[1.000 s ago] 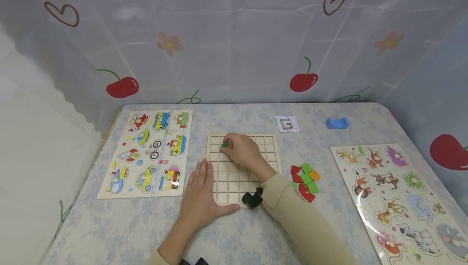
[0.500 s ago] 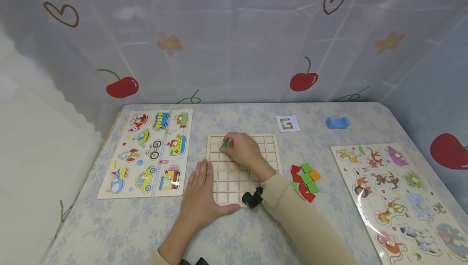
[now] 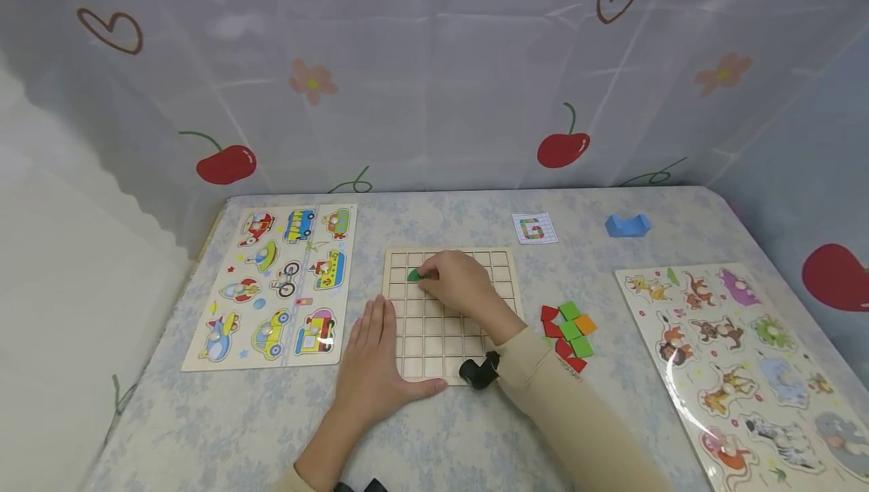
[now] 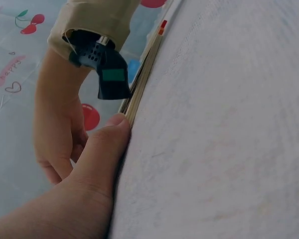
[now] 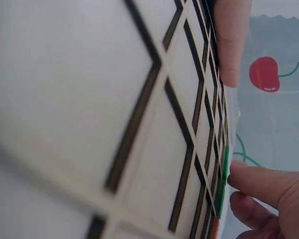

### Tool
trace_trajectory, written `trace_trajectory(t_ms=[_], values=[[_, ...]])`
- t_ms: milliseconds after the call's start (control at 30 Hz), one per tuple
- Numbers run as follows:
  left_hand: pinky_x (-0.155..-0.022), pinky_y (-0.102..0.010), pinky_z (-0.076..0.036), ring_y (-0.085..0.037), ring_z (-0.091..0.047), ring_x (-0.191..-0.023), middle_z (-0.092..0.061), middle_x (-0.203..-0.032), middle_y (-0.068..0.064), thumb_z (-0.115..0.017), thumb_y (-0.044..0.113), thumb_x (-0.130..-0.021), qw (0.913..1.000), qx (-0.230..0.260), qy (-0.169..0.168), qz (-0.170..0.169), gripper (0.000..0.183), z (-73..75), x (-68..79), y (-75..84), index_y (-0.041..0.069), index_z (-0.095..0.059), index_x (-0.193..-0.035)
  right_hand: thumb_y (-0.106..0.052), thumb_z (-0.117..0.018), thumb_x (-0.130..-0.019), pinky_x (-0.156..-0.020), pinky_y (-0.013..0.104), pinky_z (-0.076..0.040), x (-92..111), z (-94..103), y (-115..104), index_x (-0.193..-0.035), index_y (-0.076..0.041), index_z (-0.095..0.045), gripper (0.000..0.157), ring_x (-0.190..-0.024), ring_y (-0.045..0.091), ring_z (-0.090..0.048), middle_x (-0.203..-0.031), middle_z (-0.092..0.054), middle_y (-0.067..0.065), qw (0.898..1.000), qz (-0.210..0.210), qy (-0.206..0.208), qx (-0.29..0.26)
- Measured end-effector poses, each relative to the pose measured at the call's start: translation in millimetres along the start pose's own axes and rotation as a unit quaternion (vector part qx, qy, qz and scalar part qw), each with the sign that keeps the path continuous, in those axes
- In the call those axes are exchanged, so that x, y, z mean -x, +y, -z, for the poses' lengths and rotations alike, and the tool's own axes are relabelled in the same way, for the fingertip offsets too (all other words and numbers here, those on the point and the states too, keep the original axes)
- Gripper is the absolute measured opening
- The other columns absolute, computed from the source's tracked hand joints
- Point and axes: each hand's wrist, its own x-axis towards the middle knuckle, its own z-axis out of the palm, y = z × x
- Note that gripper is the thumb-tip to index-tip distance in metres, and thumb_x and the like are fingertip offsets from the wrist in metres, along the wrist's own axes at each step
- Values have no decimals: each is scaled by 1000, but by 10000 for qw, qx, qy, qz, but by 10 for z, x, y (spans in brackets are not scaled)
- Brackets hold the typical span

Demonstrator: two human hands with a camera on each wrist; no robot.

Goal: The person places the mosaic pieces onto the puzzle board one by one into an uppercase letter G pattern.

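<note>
A wooden grid board lies at the middle of the table. My left hand lies flat at its lower left corner, fingers straight along the left side and thumb stretched along the front edge. Over the upper part of the grid, my right hand has curled fingers and pinches a small green tile near the upper left cells. In the right wrist view the thumb is right at green, with more green and an orange-red piece low in the grid. My right hand hides part of the board in the head view.
Loose red, green and orange tiles lie right of the board, partly behind the right sleeve. A card with a G pattern and a blue block are farther back. Vehicle and animal puzzle boards flank the sides.
My right hand and forearm have shifted slightly right and toward me, and more of the green tile shows beside the fingertips. The left hand has stayed in place.
</note>
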Motion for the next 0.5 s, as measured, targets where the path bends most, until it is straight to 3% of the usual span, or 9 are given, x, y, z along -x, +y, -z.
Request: trace_trajectory(t_ms=[100,267,500], values=[[-127,-46,-14,-27,-6,-156,-5,-169,-11,-53,98,-57,10000,-4,-3,9,146,10,0,-1,4,-9,-159,-25,-71,-92,-59,26,-44,91,79,41,-116,-20,-74,25,-67,12,-54,-80,-63,-6,10000,15,-42,-61],[-127,-47,-13,-27,-5,-156,-4,-169,-12,-55,97,-56,9999,36,-91,45,147,28,-4,8,4,-7,-159,-26,-71,-91,-58,27,-42,300,259,192,-121,-20,-72,30,-66,14,-52,-87,-63,-5,9997,-209,-42,-98],[-127,-48,-13,-28,-4,-156,-3,-169,-12,-58,96,-56,9998,67,-182,81,147,31,-20,34,4,-7,-159,-25,-71,-92,-52,27,-39,687,475,606,-126,-16,-67,35,-58,15,-46,-92,-63,-1,9978,-645,94,-110]])
